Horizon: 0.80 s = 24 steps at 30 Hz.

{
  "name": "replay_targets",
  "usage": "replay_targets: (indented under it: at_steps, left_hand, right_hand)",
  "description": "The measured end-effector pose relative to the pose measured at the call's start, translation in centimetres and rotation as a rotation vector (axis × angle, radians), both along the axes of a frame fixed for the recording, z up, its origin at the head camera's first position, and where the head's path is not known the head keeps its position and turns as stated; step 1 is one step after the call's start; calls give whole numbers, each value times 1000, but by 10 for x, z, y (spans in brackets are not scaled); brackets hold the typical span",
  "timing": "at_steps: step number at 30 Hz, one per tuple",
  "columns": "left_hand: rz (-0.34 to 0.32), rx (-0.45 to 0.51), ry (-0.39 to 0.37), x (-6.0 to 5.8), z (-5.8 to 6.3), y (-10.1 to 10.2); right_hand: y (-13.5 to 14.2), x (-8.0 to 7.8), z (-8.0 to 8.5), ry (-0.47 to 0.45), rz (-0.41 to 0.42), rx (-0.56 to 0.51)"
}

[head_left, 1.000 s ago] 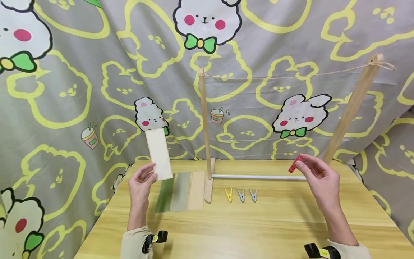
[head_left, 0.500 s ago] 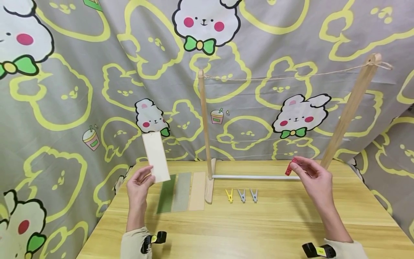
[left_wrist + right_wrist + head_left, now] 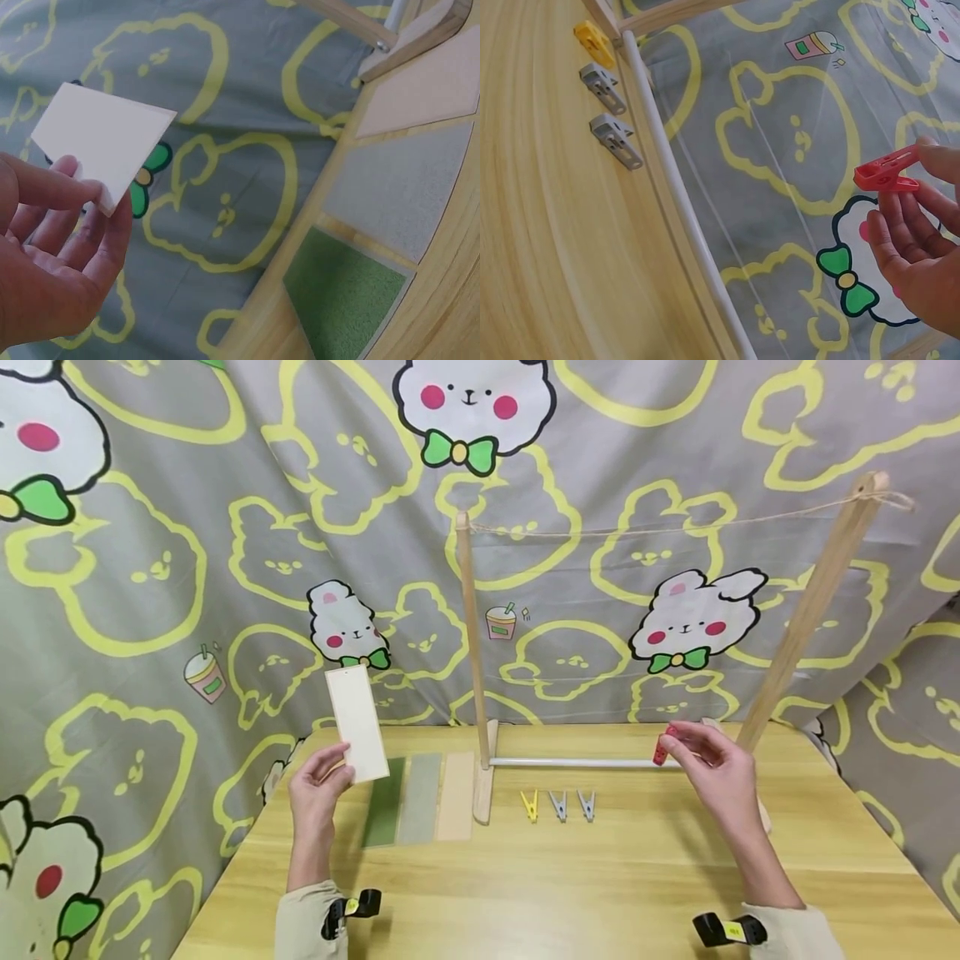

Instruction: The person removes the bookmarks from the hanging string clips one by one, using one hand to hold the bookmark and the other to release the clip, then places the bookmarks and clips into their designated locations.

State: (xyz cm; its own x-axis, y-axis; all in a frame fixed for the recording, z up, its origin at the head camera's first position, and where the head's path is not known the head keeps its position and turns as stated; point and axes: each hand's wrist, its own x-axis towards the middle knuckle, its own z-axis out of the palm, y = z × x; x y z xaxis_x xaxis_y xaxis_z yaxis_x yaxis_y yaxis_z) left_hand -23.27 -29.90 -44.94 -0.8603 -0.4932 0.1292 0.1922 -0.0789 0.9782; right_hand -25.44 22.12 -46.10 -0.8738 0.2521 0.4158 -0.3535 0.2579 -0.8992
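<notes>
A cream rectangular card [image 3: 358,722] with a tiny hole near its top edge stands nearly upright in my left hand [image 3: 318,785], pinched at its lower left edge between thumb and fingers. The left wrist view shows the same card [image 3: 101,139] raised above the table. My right hand [image 3: 716,768] pinches a red clothespin [image 3: 663,748] by its handle end, in front of the wooden frame. In the right wrist view the red clothespin [image 3: 885,171] points away from the fingertips. One yellow clothespin [image 3: 530,806] and two grey clothespins [image 3: 558,806] lie mid-table.
Green [image 3: 384,802], grey [image 3: 421,797] and peach [image 3: 455,795] cards lie side by side left of the frame. Between the left post [image 3: 472,643] and right post [image 3: 810,610] runs a string [image 3: 600,532] above, a white rod [image 3: 577,763] below. A patterned curtain [image 3: 570,460] hangs behind.
My right hand has moved left with the red clothespin, which has turned more upright. The left hand has shifted slightly left and down with the cream card.
</notes>
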Motion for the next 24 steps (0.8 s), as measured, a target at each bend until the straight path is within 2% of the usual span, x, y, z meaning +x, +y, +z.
replay_targets:
  at_steps: [7, 14, 18, 24]
  left_hand:
    - [13, -3, -28, 0, 0, -10]
    - [7, -3, -66, 3, -1, -19]
    - [9, -16, -94, 6, -2, -22]
    - [-28, -56, -124, 1, -6, -23]
  right_hand:
    - [-2, -11, -3, -15, 36, 15]
    - [-6, -14, -6, -42, 89, -40]
    - [-7, -14, -9, -97, 93, -30]
    - [-4, -12, -18, -180, 67, -40]
